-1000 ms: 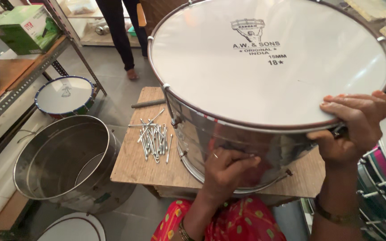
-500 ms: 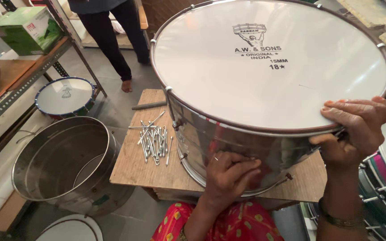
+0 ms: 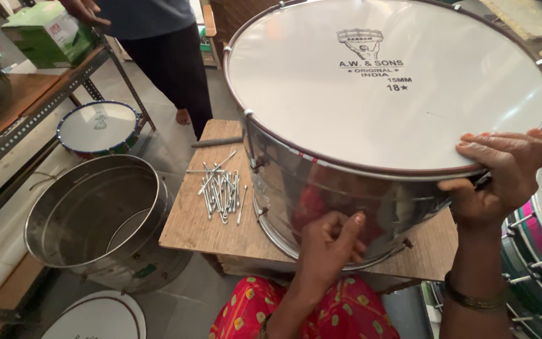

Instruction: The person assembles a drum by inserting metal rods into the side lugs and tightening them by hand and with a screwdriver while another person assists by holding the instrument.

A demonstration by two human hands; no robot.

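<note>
Resting tilted on the near right part of the wooden desk [image 3: 189, 226], the steel drum [image 3: 321, 188] is held. Its rim is clamped by the right hand [image 3: 503, 176]'s grip; the left hand [image 3: 327, 245]'s grip is pressed together against the shell, and loose metal rods [image 3: 221, 191] lie toward the desk's left edge.

Under my right-hand fingers [image 3: 497, 145] a white-skinned, shiny silver steel drum [image 3: 384, 94], below my left-hand fingers [image 3: 337, 235] red, yellow-spotted cloth [image 3: 346, 311]

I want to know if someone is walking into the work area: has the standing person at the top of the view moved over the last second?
Yes. The standing person has stepped left, toward the metal shelf and its green box.
</note>
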